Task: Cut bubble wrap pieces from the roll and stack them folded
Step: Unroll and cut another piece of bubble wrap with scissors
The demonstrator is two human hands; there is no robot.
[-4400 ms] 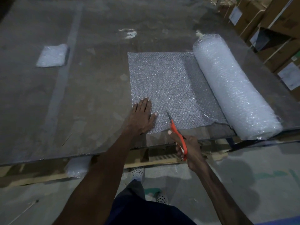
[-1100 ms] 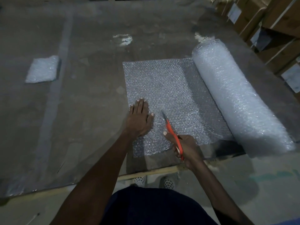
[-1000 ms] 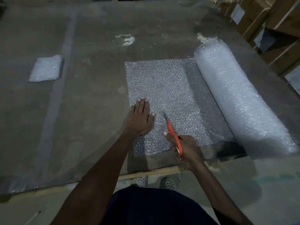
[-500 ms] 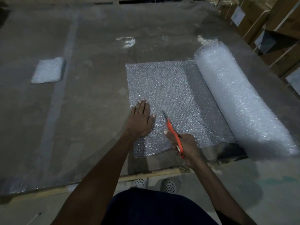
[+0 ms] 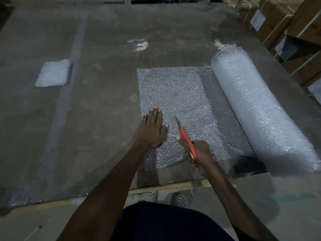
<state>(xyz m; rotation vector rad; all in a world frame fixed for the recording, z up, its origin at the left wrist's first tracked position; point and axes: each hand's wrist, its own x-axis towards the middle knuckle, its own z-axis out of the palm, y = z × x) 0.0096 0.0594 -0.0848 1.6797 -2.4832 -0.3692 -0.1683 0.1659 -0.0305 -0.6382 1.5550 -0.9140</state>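
Left hand point(image 5: 152, 130) flat on sheet point(image 5: 182, 101), right hand point(image 5: 199, 153) gripping scissors point(image 5: 186, 140); roll point(image 5: 257, 108) beside.

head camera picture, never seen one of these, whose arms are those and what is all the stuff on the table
The camera sits on a person's head and looks forward and down, so the two arms reaching in from the bottom are the wearer's own. There is no machine here.

The left hand lies flat, fingers straight, pressing on a sheet of bubble wrap unrolled across the table. The right hand grips orange scissors, blades pointing away over the sheet's near part.

The sheet is still joined to the big roll lying on the right. Far left sits a small folded piece of bubble wrap. Cardboard boxes stand behind, top right. At the bottom edge you can see the person's shoes.
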